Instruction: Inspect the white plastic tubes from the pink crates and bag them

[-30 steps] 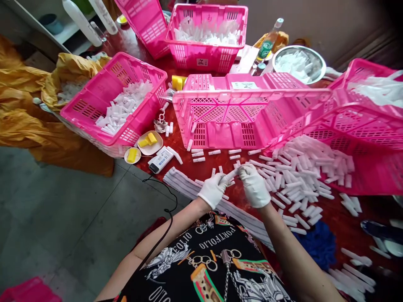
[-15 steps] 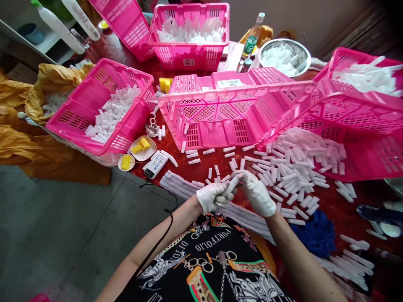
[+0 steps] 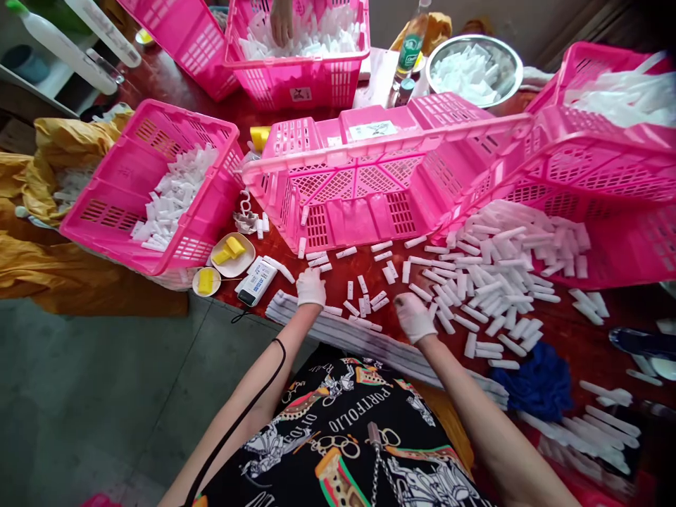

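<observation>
My left hand (image 3: 310,289), in a white glove, reaches over the front of the red table. Its fingers point down beside a few small white tubes (image 3: 318,261), and their tips are hidden from me. My right hand (image 3: 415,317), also gloved, hovers at the near edge with its fingers curled in; whatever they hold, if anything, is hidden. Between my hands several short white tubes (image 3: 362,284) with small dark marks lie loose. To the right spreads a large heap of similar white tubes (image 3: 491,282), partly spilling from a tipped pink basket (image 3: 628,246).
An upturned pink basket (image 3: 370,169) lies ahead. Left of it, another pink basket (image 3: 105,190) holds white pieces. A small white-and-black device (image 3: 257,282) sits by a dish (image 3: 243,264) with yellow blocks. Another person's hand (image 3: 282,22) dips into the far basket (image 3: 296,70). A striped towel (image 3: 364,339) lines the edge.
My hands were together on a white tube; they have parted, left hand forward and leftward, right hand slightly down. Another person's hand has appeared in the far basket. The view has shifted slightly.
</observation>
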`<action>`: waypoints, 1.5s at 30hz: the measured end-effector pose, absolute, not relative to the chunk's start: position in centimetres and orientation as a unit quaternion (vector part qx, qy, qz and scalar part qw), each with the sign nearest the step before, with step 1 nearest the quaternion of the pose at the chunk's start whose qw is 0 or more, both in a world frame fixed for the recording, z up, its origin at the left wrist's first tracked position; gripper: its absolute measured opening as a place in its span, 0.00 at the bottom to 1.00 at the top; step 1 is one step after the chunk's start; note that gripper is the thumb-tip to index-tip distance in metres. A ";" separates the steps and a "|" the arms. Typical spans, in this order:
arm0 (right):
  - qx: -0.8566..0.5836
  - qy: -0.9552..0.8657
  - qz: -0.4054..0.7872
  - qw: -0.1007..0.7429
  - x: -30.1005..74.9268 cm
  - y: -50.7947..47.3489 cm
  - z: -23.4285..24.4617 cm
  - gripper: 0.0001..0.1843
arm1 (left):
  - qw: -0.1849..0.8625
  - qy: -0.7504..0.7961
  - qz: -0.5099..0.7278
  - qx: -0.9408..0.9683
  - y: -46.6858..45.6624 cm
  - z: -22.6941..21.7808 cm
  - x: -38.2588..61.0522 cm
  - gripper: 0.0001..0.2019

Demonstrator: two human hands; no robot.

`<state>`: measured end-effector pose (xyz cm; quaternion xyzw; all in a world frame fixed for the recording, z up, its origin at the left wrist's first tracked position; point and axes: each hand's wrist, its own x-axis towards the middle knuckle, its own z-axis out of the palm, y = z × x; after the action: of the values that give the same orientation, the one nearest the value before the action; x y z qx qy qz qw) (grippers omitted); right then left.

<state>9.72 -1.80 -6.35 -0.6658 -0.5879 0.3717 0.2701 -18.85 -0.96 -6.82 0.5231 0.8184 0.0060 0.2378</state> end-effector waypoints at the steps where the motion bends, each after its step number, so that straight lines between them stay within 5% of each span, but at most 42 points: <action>1: -0.649 -0.607 0.385 0.248 8.6 -2.2 -7.2 0.10 | 0.224 0.807 -0.009 0.546 -0.2 -7.2 -18.8 0.15; 6: -0.595 -0.662 0.418 0.181 6.6 -2.9 -9.4 0.03 | 0.284 0.768 0.005 0.574 2.1 -8.7 -17.5 0.11; 10: -0.604 -0.647 0.428 0.184 6.9 -2.7 -9.3 0.03 | 0.321 0.776 0.064 0.539 1.5 -8.3 -16.3 0.19; 13: -0.634 -0.598 0.438 0.222 6.3 -2.2 -7.8 0.10 | 0.494 0.753 0.220 0.375 0.4 -6.6 -15.4 0.26; 18: -0.631 -0.488 0.480 0.365 3.9 -0.5 -2.1 0.16 | 0.748 0.512 0.418 0.064 -1.3 -2.0 -13.5 0.18; 24: -0.635 -0.460 0.414 0.462 2.0 0.4 2.9 0.10 | 0.731 0.510 0.447 0.075 -3.0 1.6 -11.0 0.14; 32: -0.611 -0.474 0.509 0.378 2.8 -0.1 3.4 0.18 | 0.792 0.457 0.358 0.192 -4.1 3.2 -11.2 0.24; 40: -0.602 -0.531 0.504 0.320 3.3 0.4 5.3 0.20 | 0.553 0.645 0.325 0.414 -4.2 4.3 -11.4 0.19; 45: -0.539 -0.558 0.532 0.340 4.5 0.6 6.1 0.18 | 0.824 0.438 0.294 0.204 -3.5 5.0 -13.0 0.20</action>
<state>4.45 0.65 6.10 -0.5386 -0.5579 0.5320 0.3400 -12.96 -3.51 5.00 0.2044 0.4385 0.2939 0.8243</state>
